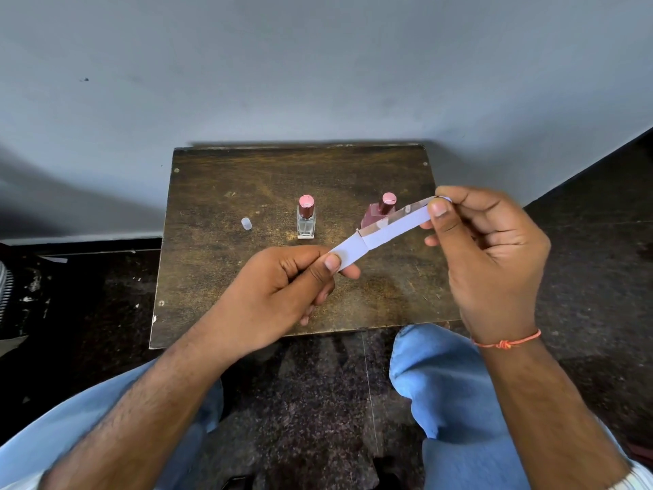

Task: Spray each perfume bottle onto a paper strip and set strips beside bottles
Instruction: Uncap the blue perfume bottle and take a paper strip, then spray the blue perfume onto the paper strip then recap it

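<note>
Two hands hold one paper strip (380, 232) above the wooden table (226, 277), and I read the scene from the head view as follows.

1. My left hand (282, 295) pinches the lower left end of the strip between thumb and forefinger. The remaining fingers are curled under the palm.
2. My right hand (487, 256) pinches the upper right end, thumb on the near face of the paper, the other fingers bent behind it. An orange thread band (507, 343) sits on that wrist.
3. The strip is white and runs on a slant, rising from left to right. A crease or seam crosses it near the middle. It is held clear of the tabletop.
4. The clear perfume bottle (306, 222) stands upright near the middle of the table, pink cap on.
5. The pink perfume bottle (378, 215) stands upright to its right, cap on. The strip passes in front of its lower body, so I cannot tell whether paper and glass touch.
6. A small translucent cap (246, 223) stands on the table to the left of the clear bottle, well apart from it.
7. Blue-trousered knees (445, 369) show below the near table edge; a grey wall (318, 65) stands behind the table.
</note>
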`<state>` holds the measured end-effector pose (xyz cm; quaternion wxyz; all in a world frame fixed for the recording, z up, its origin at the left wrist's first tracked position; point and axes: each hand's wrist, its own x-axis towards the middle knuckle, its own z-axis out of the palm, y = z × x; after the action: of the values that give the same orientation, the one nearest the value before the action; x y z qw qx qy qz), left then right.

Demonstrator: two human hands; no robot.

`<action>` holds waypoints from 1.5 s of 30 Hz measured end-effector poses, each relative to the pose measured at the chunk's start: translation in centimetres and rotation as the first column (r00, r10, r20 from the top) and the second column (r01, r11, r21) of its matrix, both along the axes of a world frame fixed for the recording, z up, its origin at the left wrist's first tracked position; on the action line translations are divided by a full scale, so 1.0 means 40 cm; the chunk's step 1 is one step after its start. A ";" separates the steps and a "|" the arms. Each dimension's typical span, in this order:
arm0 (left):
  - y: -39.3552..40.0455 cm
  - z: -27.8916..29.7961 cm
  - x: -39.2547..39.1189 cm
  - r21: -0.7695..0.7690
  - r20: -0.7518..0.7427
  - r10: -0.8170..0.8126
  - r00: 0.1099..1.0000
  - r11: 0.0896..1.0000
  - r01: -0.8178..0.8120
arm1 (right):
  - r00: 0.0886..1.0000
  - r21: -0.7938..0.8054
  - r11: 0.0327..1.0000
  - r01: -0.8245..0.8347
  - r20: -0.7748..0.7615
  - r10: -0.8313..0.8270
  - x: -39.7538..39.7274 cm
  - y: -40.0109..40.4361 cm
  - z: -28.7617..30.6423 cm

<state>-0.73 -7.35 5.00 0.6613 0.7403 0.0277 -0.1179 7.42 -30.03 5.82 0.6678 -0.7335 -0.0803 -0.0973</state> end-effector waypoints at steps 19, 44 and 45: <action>-0.093 0.038 -0.016 -0.075 -0.005 -0.028 1.000 0.997 0.027 | 0.987 0.013 0.989 0.145 -0.065 -0.144 0.016 -0.046 -0.010; -0.401 -0.127 0.230 0.641 -0.070 0.139 0.988 0.765 -0.062 | 0.969 -0.281 0.942 0.183 0.212 -0.125 0.077 -0.225 0.000; -0.405 -0.131 0.232 0.650 -0.059 0.156 0.986 0.756 -0.081 | 0.970 -0.287 0.941 0.178 0.211 -0.119 0.077 -0.226 0.001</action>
<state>8.56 -23.54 -0.25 0.3700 0.9115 0.1496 -0.0996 10.49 -39.06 5.85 0.5269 -0.8188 -0.1019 -0.2038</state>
